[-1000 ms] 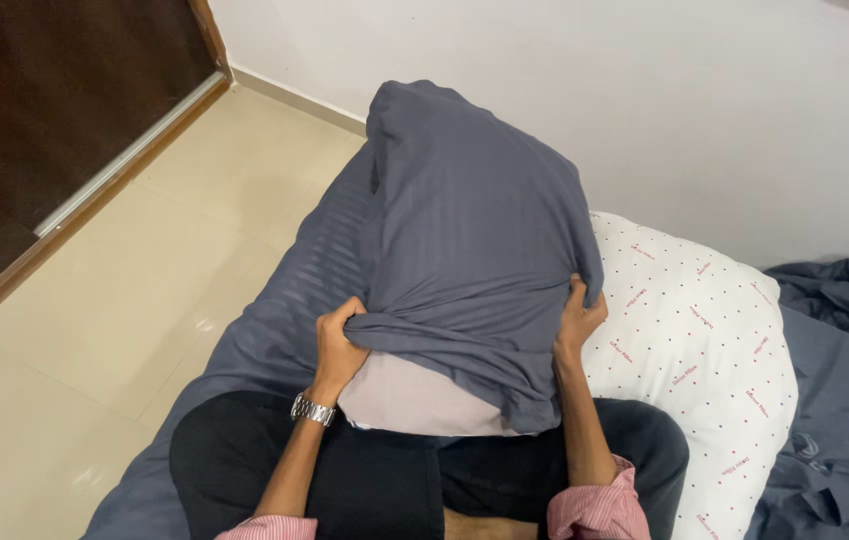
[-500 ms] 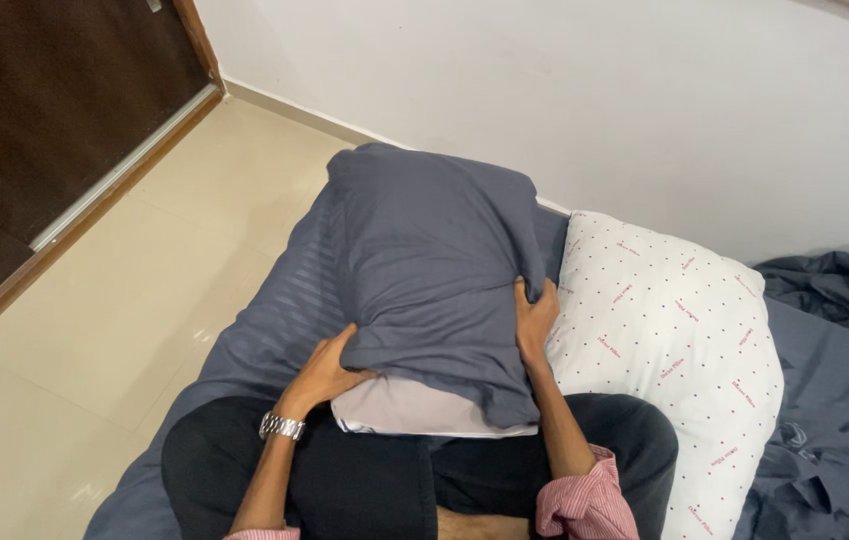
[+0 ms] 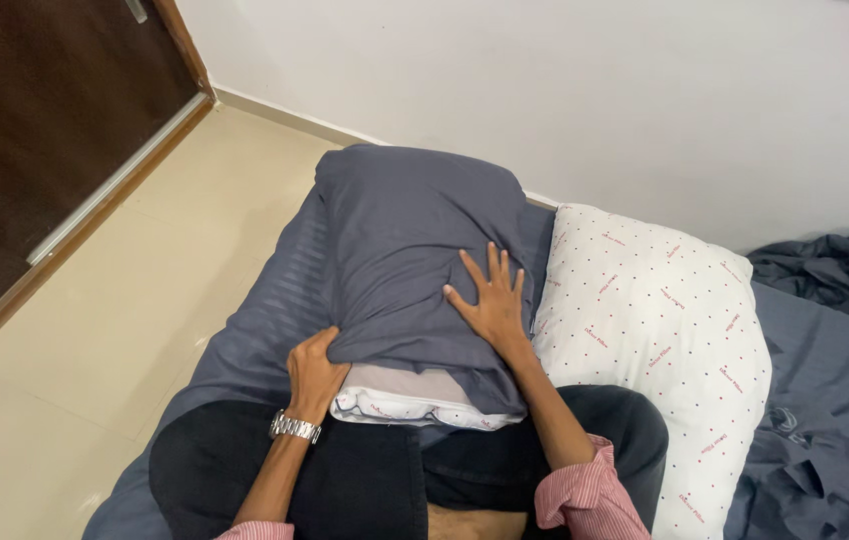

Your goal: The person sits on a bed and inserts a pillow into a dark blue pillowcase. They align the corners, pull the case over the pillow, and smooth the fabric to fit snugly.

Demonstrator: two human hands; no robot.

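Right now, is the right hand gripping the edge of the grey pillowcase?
No, the right hand lies flat with fingers spread on top of the grey pillowcase, while the left hand grips its open edge.

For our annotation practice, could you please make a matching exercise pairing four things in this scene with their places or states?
Things:
1. Left hand
2. Right hand
3. Dotted pillow
4. Watch

Places or states:
A. lying bare beside the grey pillow
B. on the left wrist
C. flat, fingers spread, on the grey pillowcase
D. clutching the pillowcase's open edge

Pairs: 1-D, 2-C, 3-A, 4-B
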